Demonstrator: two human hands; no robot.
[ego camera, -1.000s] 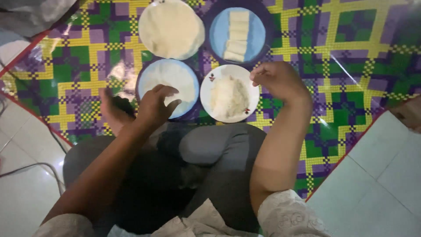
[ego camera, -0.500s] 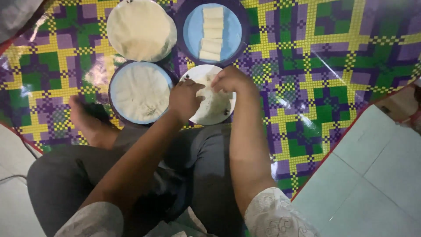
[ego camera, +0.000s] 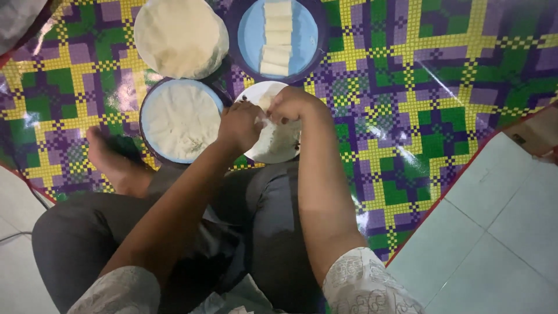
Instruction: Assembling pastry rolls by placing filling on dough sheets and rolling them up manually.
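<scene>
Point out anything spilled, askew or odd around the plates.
Nothing stands out. Both hands, left and right, work over the white plate; the rolls lie stacked neatly on the blue plate.

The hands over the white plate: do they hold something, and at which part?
Both hands, left hand and right hand, pinch a thin pale wrapper at its upper edge, over the white plate.

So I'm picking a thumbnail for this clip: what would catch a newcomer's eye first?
The bright checked mat in purple, green and yellow fills the floor. At its middle, the left hand and right hand meet over a white plate, pinching pale food. Around them sit a round flat sheet at top, a blue plate of pale rolls beside it, and a blue-rimmed plate to the left.
</scene>
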